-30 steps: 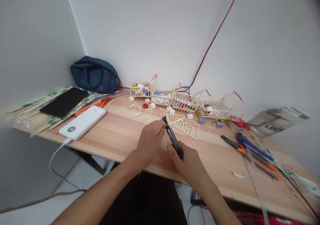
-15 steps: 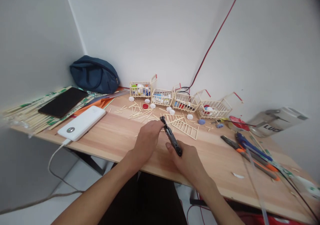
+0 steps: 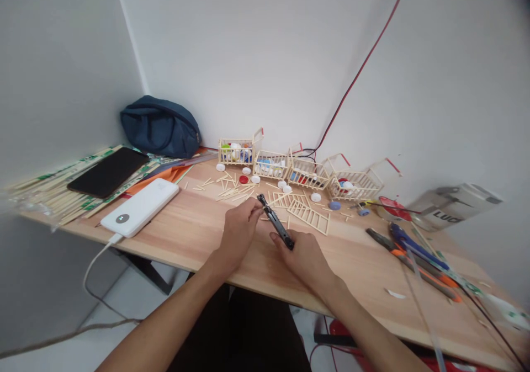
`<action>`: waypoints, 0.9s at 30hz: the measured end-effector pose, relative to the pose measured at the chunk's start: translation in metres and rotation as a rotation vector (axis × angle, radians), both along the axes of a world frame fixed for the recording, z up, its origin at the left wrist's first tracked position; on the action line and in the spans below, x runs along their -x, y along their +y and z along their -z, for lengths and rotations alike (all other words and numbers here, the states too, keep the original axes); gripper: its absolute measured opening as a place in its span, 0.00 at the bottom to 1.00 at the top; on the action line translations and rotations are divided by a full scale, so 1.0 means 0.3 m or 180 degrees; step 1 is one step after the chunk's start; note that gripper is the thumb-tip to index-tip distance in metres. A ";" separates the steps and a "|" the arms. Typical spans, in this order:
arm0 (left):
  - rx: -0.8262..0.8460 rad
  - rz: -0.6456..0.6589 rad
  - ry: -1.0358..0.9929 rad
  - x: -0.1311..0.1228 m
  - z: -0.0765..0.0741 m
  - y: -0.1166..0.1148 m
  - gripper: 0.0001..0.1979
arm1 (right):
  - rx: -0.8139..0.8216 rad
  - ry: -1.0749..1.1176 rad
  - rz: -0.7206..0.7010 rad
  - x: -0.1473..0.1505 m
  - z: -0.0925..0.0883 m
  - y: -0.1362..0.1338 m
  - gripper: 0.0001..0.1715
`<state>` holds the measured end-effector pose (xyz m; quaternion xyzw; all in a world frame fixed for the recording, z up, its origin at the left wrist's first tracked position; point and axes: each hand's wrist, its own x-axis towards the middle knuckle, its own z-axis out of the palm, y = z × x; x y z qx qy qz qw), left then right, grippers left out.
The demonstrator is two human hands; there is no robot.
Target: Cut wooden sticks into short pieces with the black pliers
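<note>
My right hand [image 3: 304,256] is closed around a dark metal multi-tool [image 3: 276,221], whose head points up and to the left. The fingertips of my left hand [image 3: 240,226] are pinched together beside the tool's head; a thin wooden stick [image 3: 275,200] shows by them, passing the head to the right. Just beyond the tool, ladder-like stick frames [image 3: 309,216] lie flat on the wooden table [image 3: 186,234]. Short cut sticks [image 3: 226,187] are scattered to the left of the frames.
Several small stick carts [image 3: 307,173] with cap wheels line the wall. At left are a blue bag [image 3: 160,126], a phone [image 3: 107,171], a white power bank [image 3: 141,207] and bundled sticks. Pliers [image 3: 414,261] and a glue gun [image 3: 416,245] lie at right, near a carton [image 3: 455,206].
Both hands and the multi-tool have shifted slightly left. A thin stick now shows across the tool's head. The camera view has moved a little.
</note>
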<state>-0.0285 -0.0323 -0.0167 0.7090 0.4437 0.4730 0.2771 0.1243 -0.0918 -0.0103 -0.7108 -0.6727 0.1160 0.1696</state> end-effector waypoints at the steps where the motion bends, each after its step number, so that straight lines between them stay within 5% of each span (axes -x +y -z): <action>1: 0.0021 -0.0016 -0.0023 0.002 0.002 0.000 0.06 | -0.0004 -0.0013 -0.0009 0.000 0.001 0.000 0.25; 13: 0.0167 -0.0166 -0.0454 0.017 -0.015 -0.015 0.08 | 0.0080 -0.0404 0.0203 -0.001 -0.068 0.012 0.27; 27: 0.0302 -0.0014 -0.0060 0.025 0.037 0.026 0.04 | 0.0459 -0.0522 0.0115 -0.002 -0.021 0.034 0.35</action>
